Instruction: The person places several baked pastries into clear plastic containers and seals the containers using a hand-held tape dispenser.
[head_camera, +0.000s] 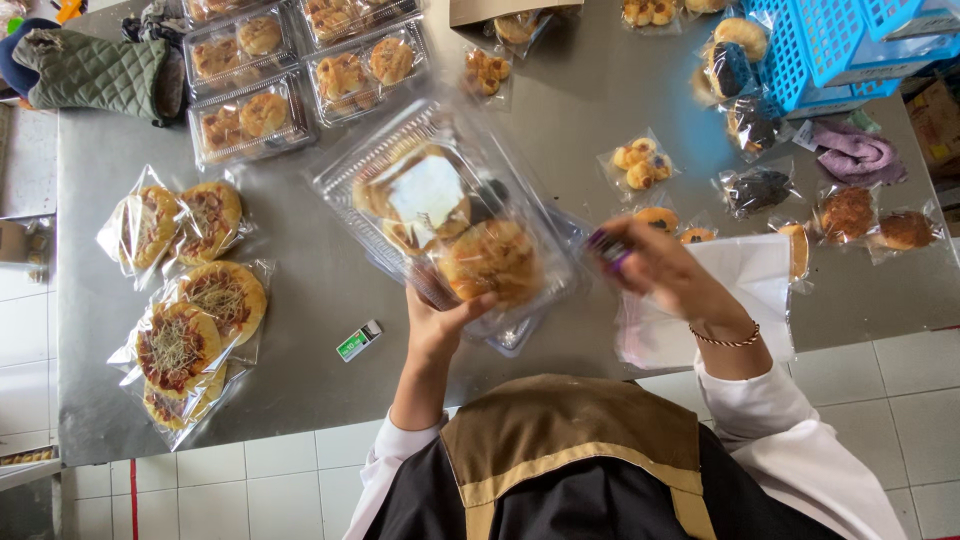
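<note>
Head view: the left hand (437, 322) grips the near edge of a clear clamshell box (450, 215), thumb curled over the lid and the other fingers hidden beneath. The box is held tilted above the middle of the steel table (310, 300), near its front edge, and holds several round golden buns; a white label shows under the lid. More clear plastic lies just under it.

The right hand (670, 270) hovers beside the box's right end, fingers closed around a small purple object (606, 246), blurred too much to tell its kind. A beaded bracelet (727, 340) circles that wrist. Under the hand lies a white bag (745, 270), reaching to the front edge.

At the left edge sit wrapped flat breads (195, 320) with shredded topping, stacked toward the front left corner. At the back edge, left of centre, stand four closed bun trays (290, 75). A quilted green mitt (95, 70) lies at the back left corner. A small green-and-white lighter-shaped item (358, 341) rests near the front edge, left of the left hand. Bagged pastries (640, 163) are scattered across the right half, and a blue basket (830, 45) stands at the back right corner, a pink cloth (858, 152) just in front of it.
</note>
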